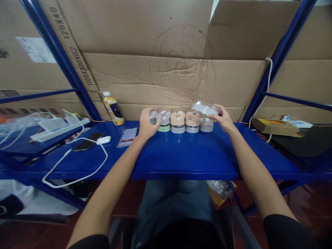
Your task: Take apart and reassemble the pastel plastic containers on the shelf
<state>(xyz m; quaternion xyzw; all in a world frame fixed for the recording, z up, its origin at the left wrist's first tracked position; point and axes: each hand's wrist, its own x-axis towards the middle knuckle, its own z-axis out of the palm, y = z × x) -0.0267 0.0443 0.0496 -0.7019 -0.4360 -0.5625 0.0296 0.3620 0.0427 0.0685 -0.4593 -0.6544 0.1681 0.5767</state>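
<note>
- round grey-and-white tin (pixel 153 117): lower part hidden behind left hand (pixel 147 124)
- glossy clear-wrapped white object (pixel 203 109) in right hand (pixel 223 119): exact shape unclear
- small white printed card (pixel 127 136): pixelated, unreadable
- crumpled clear plastic film (pixel 15 129): cut off by left edge

Blue metal shelf (pixel 186 155) | row of round tins (pixel 177 121) | plastic bottle (pixel 113 110) | smartphone (pixel 86 141) | booklet (pixel 127 136) | power strip (pixel 59 129)

And here's the shelf top (pixel 192 155), glossy blue painted metal, gleaming right out to its front edge! Along the back edge, the row of round containers (pixel 177 121) looks like smooth plastic (the silver bands shine brightest), and the clear plastic wrap (pixel 204 109) at the right end is crinkly and shiny. Behind it all, matt corrugated cardboard (pixel 145 76), rough with creases!
</note>
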